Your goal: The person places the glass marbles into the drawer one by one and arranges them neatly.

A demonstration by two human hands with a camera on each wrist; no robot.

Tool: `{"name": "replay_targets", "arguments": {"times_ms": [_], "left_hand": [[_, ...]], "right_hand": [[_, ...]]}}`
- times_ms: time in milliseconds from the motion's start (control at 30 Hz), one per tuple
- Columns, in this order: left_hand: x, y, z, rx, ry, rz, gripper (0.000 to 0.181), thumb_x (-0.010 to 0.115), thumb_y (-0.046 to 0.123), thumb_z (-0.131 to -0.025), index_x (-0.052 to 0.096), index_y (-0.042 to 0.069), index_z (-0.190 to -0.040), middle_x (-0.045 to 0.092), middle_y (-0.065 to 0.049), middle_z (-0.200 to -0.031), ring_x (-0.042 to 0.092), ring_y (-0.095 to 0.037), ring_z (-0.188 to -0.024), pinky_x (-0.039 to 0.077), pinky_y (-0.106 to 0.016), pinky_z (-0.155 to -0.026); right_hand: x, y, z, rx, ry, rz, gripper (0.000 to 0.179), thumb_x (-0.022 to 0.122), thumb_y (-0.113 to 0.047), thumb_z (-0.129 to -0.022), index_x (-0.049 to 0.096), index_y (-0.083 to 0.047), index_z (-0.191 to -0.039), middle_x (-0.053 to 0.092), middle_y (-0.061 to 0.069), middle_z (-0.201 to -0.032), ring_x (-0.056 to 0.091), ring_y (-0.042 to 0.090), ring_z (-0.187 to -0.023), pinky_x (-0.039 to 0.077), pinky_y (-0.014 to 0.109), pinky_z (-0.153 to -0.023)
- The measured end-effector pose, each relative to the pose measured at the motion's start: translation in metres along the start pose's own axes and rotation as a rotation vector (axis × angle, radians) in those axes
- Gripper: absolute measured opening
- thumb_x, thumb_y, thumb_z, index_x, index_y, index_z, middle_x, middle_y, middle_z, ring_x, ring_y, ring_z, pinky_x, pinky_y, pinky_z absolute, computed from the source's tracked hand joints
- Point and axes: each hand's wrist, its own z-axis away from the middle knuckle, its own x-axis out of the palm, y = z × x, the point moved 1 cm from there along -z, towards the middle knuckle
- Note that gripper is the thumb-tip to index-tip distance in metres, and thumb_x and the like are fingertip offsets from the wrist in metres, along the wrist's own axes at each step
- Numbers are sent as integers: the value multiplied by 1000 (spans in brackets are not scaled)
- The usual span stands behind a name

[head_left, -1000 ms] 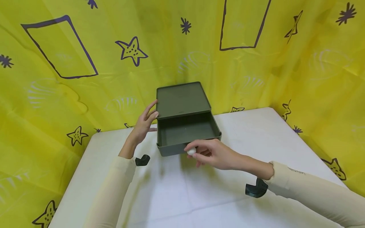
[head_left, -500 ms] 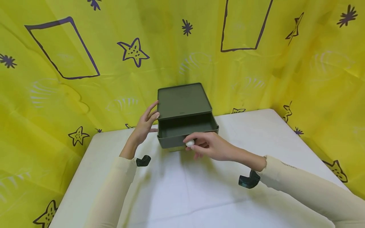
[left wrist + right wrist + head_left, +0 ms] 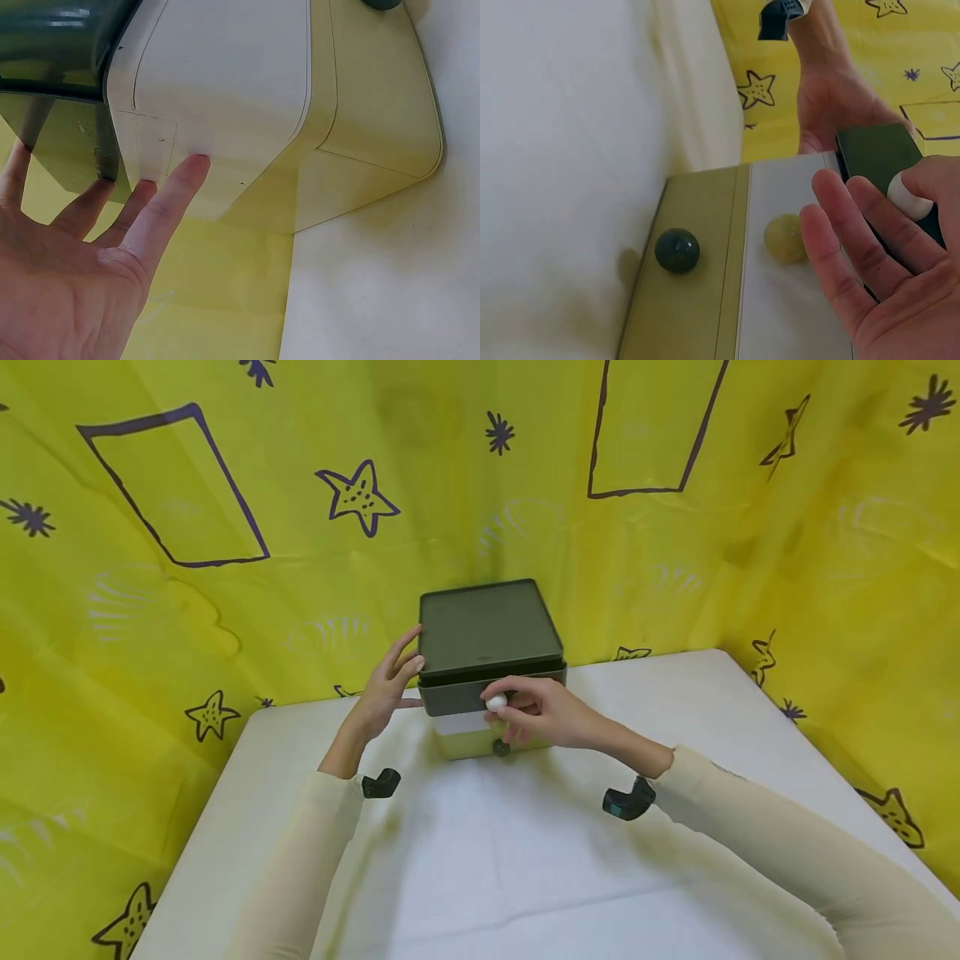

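A small drawer unit [image 3: 491, 625] with a dark green top stands against the yellow backdrop. Its green top drawer [image 3: 450, 700] sticks out only slightly, a narrow dark gap showing above its front. My right hand [image 3: 553, 712] pinches the white knob [image 3: 909, 198] of that drawer between thumb and index finger, the other fingers spread below. On the unit's left side my left hand [image 3: 381, 695] rests with fairly straight fingers, its fingertips [image 3: 196, 162] against the side wall. Below are a white drawer with a yellow knob [image 3: 784, 238] and a yellow drawer with a dark green knob [image 3: 677, 250].
The unit stands near the back edge of a white-covered table [image 3: 480, 860]. A yellow curtain [image 3: 315, 568] printed with dark starfish and frames hangs behind and along the sides. Each wrist wears a black camera mount, the right one [image 3: 628, 799] hanging below the sleeve.
The green top drawer has slid inward from well pulled out to almost closed, the right hand moving away from the body with its knob. The left hand has stayed at the unit's side.
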Motion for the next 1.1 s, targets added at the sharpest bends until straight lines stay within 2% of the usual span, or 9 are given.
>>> {"name": "replay_targets", "arguments": {"times_ms": [200,767,1100], "left_hand": [[2,1,-2,13,-9,4,60,50,29,-107,29,33,-163,24,-12,-167,28,-32,-152,45,-73,-96],[2,2,-3,14,-17,8,59,49,28,-109,27,34,-163,23,-11,-168,26,-33,-153,46,-71,-97],[1,4,2,-11,-13,-6,59,50,31,-108,27,37,-163,25,-9,-167,30,-31,-151,47,-67,-98]], "right_hand": [[-7,6,-8,-3,4,-12,30,60,-4,-103,62,-4,-133,74,21,-114,73,44,-83,59,58,-69],[-18,12,-15,2,-31,-26,30,60,-7,-104,61,-5,-134,73,21,-116,73,46,-86,60,55,-73],[-24,2,-11,34,-174,16,45,62,-9,-103,50,-7,-147,68,21,-127,69,48,-98,57,61,-79]]}}
